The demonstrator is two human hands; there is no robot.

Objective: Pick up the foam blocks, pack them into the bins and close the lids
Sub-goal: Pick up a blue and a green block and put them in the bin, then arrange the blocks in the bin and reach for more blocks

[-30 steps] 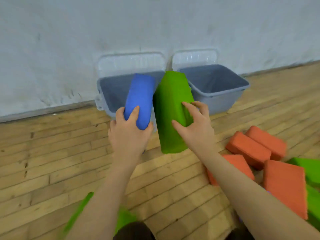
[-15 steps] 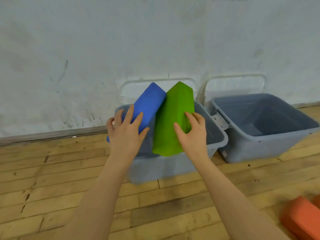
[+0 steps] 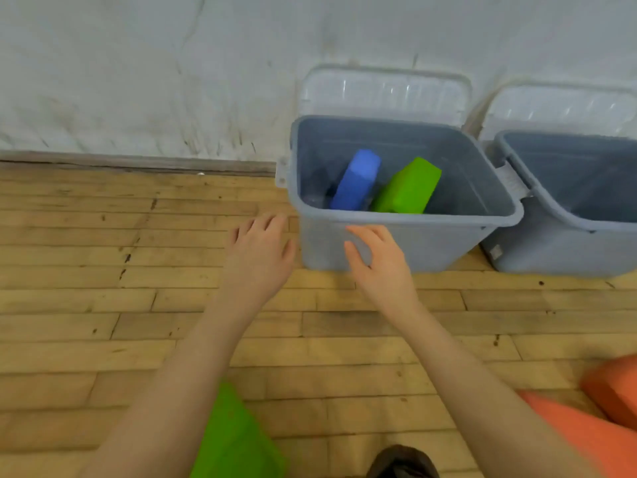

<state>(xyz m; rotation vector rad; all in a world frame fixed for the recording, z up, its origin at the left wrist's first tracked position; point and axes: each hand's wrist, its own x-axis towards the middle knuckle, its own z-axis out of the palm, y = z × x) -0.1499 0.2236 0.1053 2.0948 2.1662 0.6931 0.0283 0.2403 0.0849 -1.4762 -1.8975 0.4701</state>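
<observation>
Both foam blocks have left my hands since half a second ago and now lie inside the left bin [image 3: 396, 232]. Blue block [image 3: 356, 182]: tilted, upper end leaning toward the bin's far left, lower end hidden behind the near rim. Green block [image 3: 408, 188]: tilted beside it on the right, the two touching or nearly so along their lower parts. Lid of this bin [image 3: 384, 91]: clear plastic, swung open, upright against the wall [image 3: 138, 63].

Right bin [image 3: 565, 246]: just beside the left bin, partly cut off by the frame edge; the visible part of its interior shows only bare grey walls. Its clear lid [image 3: 558, 110] is likewise open against the wall.

My left hand [image 3: 258, 257]: released, fingers spread and relaxed, holding nothing, over the wooden floor [image 3: 69, 288] just left of the left bin's near corner. My right hand [image 3: 379, 267]: released, fingers loosely extended, holding nothing, in front of the left bin's near wall; whether the fingertips touch the wall I cannot tell. Half a second ago each hand grasped one block above this bin.

Foreground, all blurred: another green block [image 3: 238, 439] low between my forearms, two orange blocks at lower right, one large [image 3: 568, 439] and one at the frame edge [image 3: 617, 391], and a dark shape [image 3: 401, 464] at the bottom edge that I cannot identify.
</observation>
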